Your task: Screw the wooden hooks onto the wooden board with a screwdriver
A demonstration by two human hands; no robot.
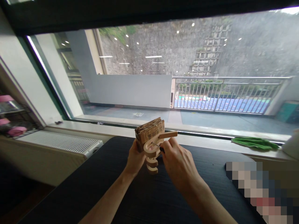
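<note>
Fingers of the right hand (181, 166) pinch a thin tool (156, 145), tip on the curved wooden piece (151, 157). The left hand (135, 158) grips that piece and a cardboard stack (150, 130) above the counter (93, 186). Seemingly mid-fastening; a steady hold matters.

Green cloth (255, 143) on windowsill (205, 141), white radiator (63, 141) below.

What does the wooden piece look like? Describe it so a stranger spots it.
Below the wide window, over the black table, the left hand grips a brown cardboard stack. Against its front sits the pale wooden piece of stacked curved loops, where the right hand points a thin metal tool. Unlike the blocky cardboard, it is rounded.
</note>
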